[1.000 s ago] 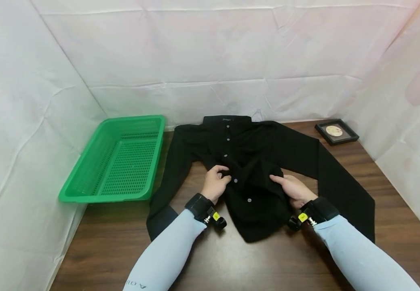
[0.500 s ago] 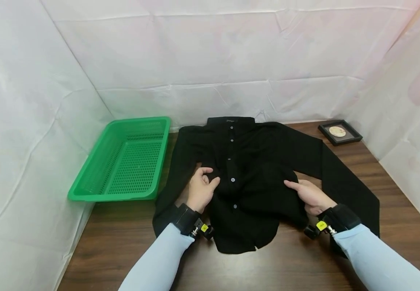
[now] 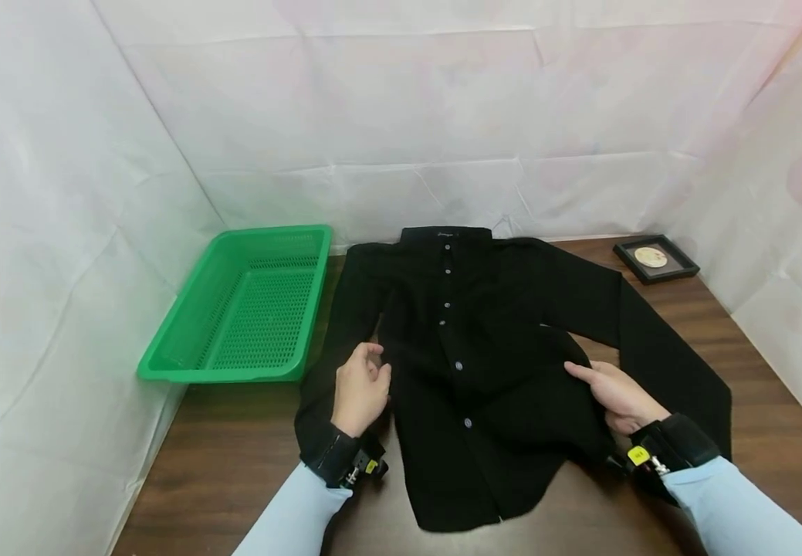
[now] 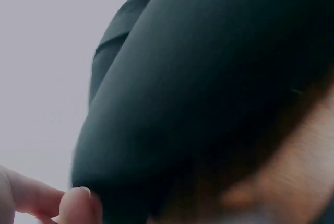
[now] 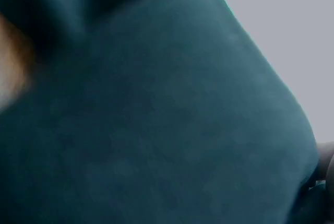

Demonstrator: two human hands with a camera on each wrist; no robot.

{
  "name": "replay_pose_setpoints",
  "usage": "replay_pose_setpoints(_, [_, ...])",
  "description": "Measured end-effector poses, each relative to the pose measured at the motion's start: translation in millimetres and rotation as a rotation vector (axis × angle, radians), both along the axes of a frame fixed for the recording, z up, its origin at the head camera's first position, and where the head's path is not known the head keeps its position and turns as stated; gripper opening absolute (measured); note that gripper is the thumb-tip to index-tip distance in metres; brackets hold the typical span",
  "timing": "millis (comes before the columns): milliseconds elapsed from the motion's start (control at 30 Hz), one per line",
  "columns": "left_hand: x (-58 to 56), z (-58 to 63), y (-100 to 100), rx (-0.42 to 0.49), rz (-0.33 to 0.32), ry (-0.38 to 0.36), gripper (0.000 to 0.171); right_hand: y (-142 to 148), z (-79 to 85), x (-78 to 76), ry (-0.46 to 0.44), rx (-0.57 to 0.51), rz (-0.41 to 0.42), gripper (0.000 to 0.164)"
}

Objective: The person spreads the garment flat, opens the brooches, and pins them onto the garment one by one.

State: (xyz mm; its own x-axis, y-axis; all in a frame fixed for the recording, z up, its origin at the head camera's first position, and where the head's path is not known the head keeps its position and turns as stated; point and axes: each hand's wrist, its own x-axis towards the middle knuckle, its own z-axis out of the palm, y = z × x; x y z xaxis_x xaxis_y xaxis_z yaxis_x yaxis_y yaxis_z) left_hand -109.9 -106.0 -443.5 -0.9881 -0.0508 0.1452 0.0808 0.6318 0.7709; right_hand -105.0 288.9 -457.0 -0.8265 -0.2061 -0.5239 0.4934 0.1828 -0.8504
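A black button-up shirt [image 3: 505, 347] lies on the wooden table with its collar toward the back wall and its buttons facing up. My left hand [image 3: 362, 392] pinches the left side edge of the shirt's body. In the left wrist view, a fingertip [image 4: 79, 205] meets the edge of the dark cloth [image 4: 172, 88]. On the other side, my right hand [image 3: 619, 395] grips the right side edge, thumb on top and the other fingers hidden under the fabric. Cloth [image 5: 167, 119] fills most of the right wrist view. Between both hands the front is stretched, its lower part lifted toward me.
A green plastic basket [image 3: 294, 359] stands left of the shirt. In the back right corner lies a small black frame [image 3: 681, 266] with a round pale piece inside. White sheeting [image 3: 401, 100] walls the wooden table [image 3: 234, 455] at the back and sides.
My hands have moved apart, left hand to the left and right hand to the right, both also nearer to me. The bunched shirt front has spread wider and its hem has come closer.
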Motion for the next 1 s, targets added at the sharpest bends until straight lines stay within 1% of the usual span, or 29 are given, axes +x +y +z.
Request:
replay_pose_setpoints(67, [4.7,-7.3,-2.7,-0.029,-0.021,-0.023,0.027,3.4,-1.1,3.7,-0.004,0.036,0.013,0.049])
replay_pose_setpoints(167, [9.3,-18.8,-4.9,-0.132,-0.085,-0.055,0.032,7.2,-1.5,7.3,0.007,0.102,0.032,0.052])
replay_pose_setpoints(233, [11.9,-24.4,-5.2,-0.205,-0.129,-0.074,0.035,9.7,-1.0,9.0,0.026,0.152,0.059,0.055])
replay_pose_setpoints(300, [14.2,-28.5,-4.7,-0.260,-0.155,-0.103,0.036,11.7,-0.4,10.9,0.043,0.172,0.093,0.056])
replay_pose_setpoints(400, [18.2,-29.9,-3.1,-0.291,-0.153,-0.152,0.037,13.0,-0.2,14.2,0.068,0.154,0.158,0.054])
replay_pose_setpoints(467, [19.9,-29.7,-2.2,-0.283,-0.153,-0.181,0.038,11.7,-0.2,16.9,0.078,0.119,0.198,0.051])
replay_pose_setpoints(500, [20.5,-28.7,-1.7,-0.267,-0.166,-0.192,0.038,10.1,-0.2,18.6,0.070,0.101,0.212,0.049])
replay_pose_setpoints(567, [21.4,-26.7,-0.8,-0.206,-0.213,-0.205,0.038,6.4,0.0,21.5,0.072,0.070,0.243,0.047])
replay_pose_setpoints(633, [21.9,-25.2,0.3,-0.111,-0.285,-0.219,0.035,1.6,0.6,24.8,0.072,0.031,0.274,0.046])
replay_pose_setpoints(700, [22.2,-24.4,1.8,0.048,-0.372,-0.258,0.034,-3.7,1.1,28.0,0.071,-0.012,0.302,0.045])
replay_pose_setpoints(767, [22.0,-25.3,2.9,0.219,-0.452,-0.313,0.036,-9.1,1.4,31.1,0.074,-0.051,0.330,0.044])
replay_pose_setpoints(833, [21.6,-26.1,3.4,0.380,-0.517,-0.381,0.041,-14.6,1.5,34.1,0.062,-0.086,0.352,0.043])
replay_pose_setpoints(867, [22.1,-22.9,3.4,0.453,-0.544,-0.415,0.044,-17.6,2.1,35.5,0.060,-0.095,0.360,0.043])
replay_pose_setpoints(933, [21.2,-25.7,2.5,0.557,-0.575,-0.439,0.047,-23.0,2.9,38.4,0.046,-0.126,0.369,0.044])
replay_pose_setpoints(1000, [19.8,-29.0,2.1,0.666,-0.584,-0.443,0.048,-28.1,4.3,40.4,0.025,-0.160,0.364,0.045])
